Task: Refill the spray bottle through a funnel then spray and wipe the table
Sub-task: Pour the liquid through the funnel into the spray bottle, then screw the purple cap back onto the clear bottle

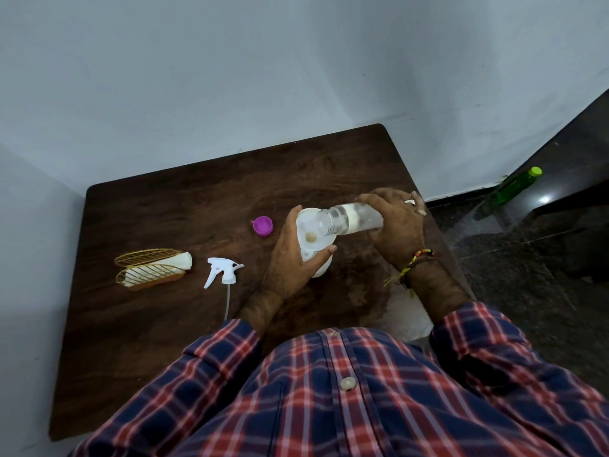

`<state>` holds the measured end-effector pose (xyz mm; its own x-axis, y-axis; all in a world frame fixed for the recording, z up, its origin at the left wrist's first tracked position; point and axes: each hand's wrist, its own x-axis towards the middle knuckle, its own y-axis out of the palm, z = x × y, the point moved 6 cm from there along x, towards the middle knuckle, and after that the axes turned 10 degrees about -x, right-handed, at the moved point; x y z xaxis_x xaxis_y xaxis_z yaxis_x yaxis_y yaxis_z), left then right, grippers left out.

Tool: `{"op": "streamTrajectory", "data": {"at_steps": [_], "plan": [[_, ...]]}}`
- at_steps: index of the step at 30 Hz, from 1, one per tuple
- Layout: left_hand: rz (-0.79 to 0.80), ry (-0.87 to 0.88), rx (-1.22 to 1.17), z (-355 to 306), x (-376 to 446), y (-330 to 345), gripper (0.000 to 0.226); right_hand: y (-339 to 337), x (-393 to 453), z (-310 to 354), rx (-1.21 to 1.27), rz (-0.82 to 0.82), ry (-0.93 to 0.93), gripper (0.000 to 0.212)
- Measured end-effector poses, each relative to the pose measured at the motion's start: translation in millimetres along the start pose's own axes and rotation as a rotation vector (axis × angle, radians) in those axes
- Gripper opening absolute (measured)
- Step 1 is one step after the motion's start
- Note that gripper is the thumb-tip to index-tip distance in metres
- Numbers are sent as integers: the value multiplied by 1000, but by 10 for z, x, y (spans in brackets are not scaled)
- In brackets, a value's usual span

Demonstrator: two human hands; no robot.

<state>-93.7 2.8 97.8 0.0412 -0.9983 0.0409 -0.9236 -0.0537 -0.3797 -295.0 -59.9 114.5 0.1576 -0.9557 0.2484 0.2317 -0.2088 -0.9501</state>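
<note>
Refilling is underway: a clear plastic bottle [349,218], clasped in the right grip [395,225], is tipped over a white funnel [309,232] steadied by the left grip's [290,258] curled fingers; next, steeper tilting seems needed.

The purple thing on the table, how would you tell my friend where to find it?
Start at the dark wooden table and find the white funnel that the left hand grips. Just left of it lies the small purple cap, alone on the wood. It is the only purple thing there; the spray head nearer the person is white.
</note>
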Motion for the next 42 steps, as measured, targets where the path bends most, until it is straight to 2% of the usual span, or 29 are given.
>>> {"op": "streamTrajectory", "data": {"at_steps": [4, 7, 9, 15, 19, 23, 27, 31, 38, 42], "plan": [[-1, -8, -33, 16, -9, 7, 92, 22, -12, 9, 220, 25, -4, 50], [-9, -37, -31, 9, -16, -14, 98, 71, -64, -7, 448, 36, 14, 58], [-8, -49, -31, 28, -13, -28, 101, 145, -85, -22, 594, 91, 70, 63], [2, -72, -80, 40, -11, -56, 106, 292, -118, -101, 873, 212, 271, 56], [-48, -74, -134, 71, 33, -159, 81, 216, -111, -128, 1023, 195, 360, 46], [-224, -130, -103, 202, 120, -377, 52, 163, -96, -171, 1087, 158, 414, 40], [-262, -214, 32, 482, 345, -496, 49, 139, -62, -171, 1085, 144, 431, 43], [-189, -294, 221, 780, 524, -548, 54, 166, -11, -161, 1071, 150, 445, 45], [184, -415, 495, 1255, 757, -504, 76, 184, 63, -153, 1019, 165, 459, 44], [198, -418, 530, 1385, 830, -517, 68, 232, 85, -112, 1010, 173, 450, 42]]}}
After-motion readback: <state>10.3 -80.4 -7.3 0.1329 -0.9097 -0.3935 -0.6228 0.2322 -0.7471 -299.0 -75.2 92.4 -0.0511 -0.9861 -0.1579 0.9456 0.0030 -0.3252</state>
